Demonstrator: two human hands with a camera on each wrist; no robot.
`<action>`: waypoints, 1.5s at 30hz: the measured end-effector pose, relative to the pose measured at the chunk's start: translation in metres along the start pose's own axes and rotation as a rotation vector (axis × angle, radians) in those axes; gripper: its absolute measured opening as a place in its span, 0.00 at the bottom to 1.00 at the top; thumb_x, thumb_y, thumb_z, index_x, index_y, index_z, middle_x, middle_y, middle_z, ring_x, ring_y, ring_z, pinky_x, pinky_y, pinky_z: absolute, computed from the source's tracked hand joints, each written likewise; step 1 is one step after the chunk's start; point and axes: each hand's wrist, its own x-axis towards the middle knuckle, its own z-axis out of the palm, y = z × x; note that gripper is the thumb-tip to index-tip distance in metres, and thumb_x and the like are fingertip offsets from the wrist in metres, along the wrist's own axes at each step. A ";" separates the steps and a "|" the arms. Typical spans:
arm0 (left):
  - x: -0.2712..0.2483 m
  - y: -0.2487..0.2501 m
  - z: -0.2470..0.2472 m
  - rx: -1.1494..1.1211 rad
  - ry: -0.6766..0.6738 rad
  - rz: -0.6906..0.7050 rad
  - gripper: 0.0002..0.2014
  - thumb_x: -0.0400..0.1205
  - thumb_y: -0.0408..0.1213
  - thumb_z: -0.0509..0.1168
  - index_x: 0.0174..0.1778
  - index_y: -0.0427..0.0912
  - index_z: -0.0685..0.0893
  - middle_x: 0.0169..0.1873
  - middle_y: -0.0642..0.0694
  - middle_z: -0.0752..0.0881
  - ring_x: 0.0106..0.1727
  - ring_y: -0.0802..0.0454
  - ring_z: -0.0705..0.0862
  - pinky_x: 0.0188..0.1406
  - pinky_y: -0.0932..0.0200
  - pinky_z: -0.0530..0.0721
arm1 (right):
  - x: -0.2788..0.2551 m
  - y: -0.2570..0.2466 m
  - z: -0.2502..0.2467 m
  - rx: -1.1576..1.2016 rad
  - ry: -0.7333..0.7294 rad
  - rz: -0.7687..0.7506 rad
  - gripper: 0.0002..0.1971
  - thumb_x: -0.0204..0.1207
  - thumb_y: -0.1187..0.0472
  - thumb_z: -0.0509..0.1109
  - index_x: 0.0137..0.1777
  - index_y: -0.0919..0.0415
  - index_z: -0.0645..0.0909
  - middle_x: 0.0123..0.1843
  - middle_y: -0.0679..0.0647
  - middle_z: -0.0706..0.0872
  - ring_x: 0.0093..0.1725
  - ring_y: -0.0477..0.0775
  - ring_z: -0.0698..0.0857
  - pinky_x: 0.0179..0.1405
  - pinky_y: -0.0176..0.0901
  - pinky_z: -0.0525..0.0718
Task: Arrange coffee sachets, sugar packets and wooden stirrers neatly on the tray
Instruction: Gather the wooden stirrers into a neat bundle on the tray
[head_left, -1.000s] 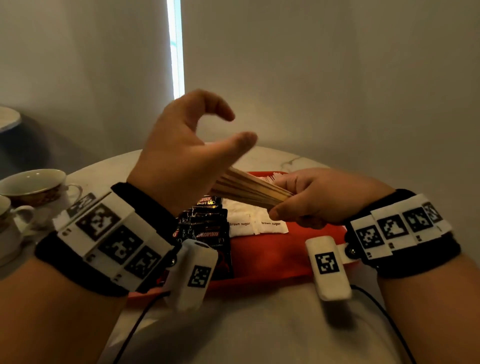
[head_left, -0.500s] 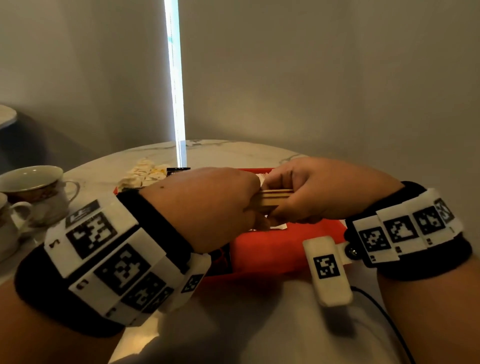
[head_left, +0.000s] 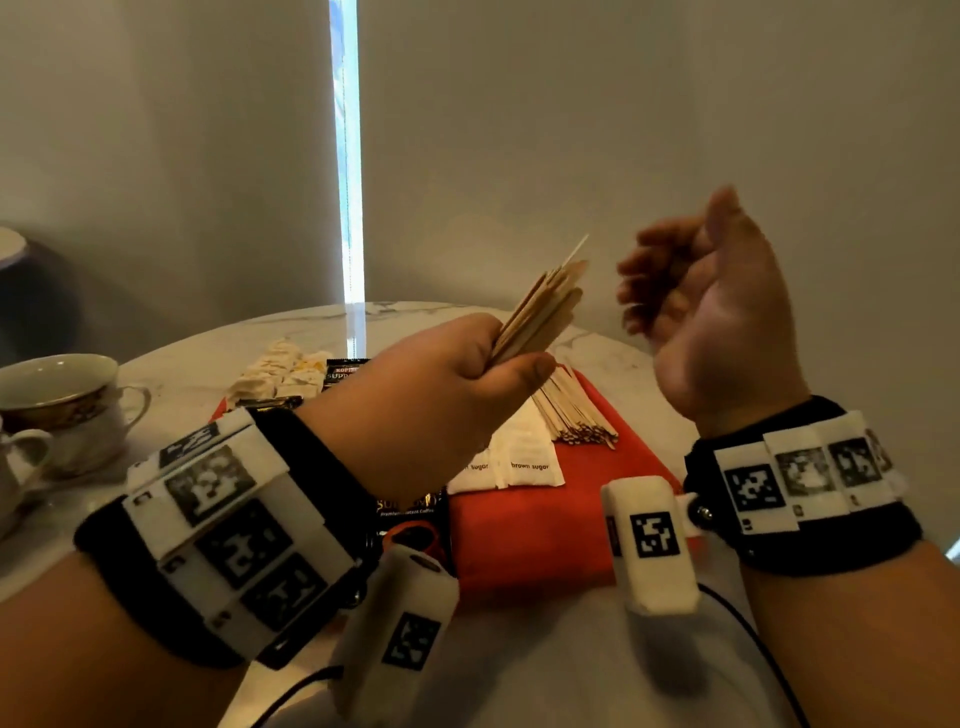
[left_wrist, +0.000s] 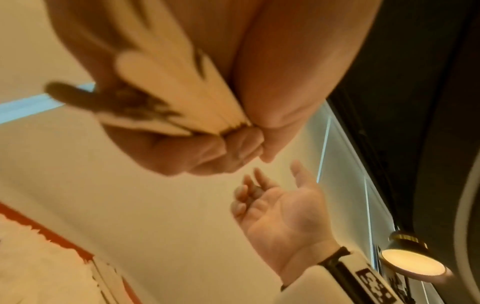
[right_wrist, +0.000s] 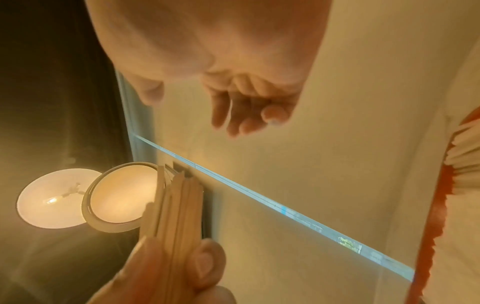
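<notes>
Above the red tray (head_left: 545, 525), a bundle of wooden stirrers (head_left: 540, 317) is gripped by the curled fingers and thumb of the left hand (head_left: 431, 405), its free ends tilted upward. Beside it, the right hand (head_left: 711, 332) is raised, fingers loosely curled around nothing. More stirrers (head_left: 576, 415), brown sugar packets (head_left: 519, 457) and coffee sachets (head_left: 410, 506) are laid on the tray, which is set on the counter (head_left: 171, 374).

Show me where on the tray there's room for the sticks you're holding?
The near part of the tray is bare red, in front of the sugar packets and the stirrer pile. The far left is crowded with packets and coffee sachets.
</notes>
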 end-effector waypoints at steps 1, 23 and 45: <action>0.001 -0.001 0.000 0.023 0.022 0.013 0.10 0.85 0.55 0.60 0.46 0.53 0.76 0.32 0.48 0.80 0.27 0.59 0.77 0.28 0.61 0.81 | 0.001 -0.001 -0.001 -0.002 0.092 -0.083 0.24 0.81 0.36 0.57 0.51 0.56 0.81 0.42 0.51 0.84 0.43 0.53 0.83 0.42 0.48 0.79; 0.001 -0.001 0.012 0.053 -0.012 0.068 0.04 0.83 0.47 0.69 0.48 0.52 0.84 0.34 0.47 0.87 0.32 0.51 0.84 0.31 0.56 0.85 | -0.036 -0.001 0.048 -0.541 -0.368 -0.317 0.11 0.85 0.55 0.66 0.45 0.52 0.88 0.42 0.47 0.91 0.43 0.45 0.90 0.45 0.42 0.88; -0.003 0.003 0.011 0.132 -0.036 0.054 0.05 0.83 0.48 0.69 0.46 0.52 0.82 0.29 0.52 0.84 0.32 0.62 0.83 0.25 0.72 0.78 | -0.022 -0.013 0.023 -0.288 -0.478 -0.310 0.55 0.58 0.12 0.46 0.74 0.47 0.79 0.77 0.48 0.81 0.79 0.49 0.76 0.72 0.63 0.70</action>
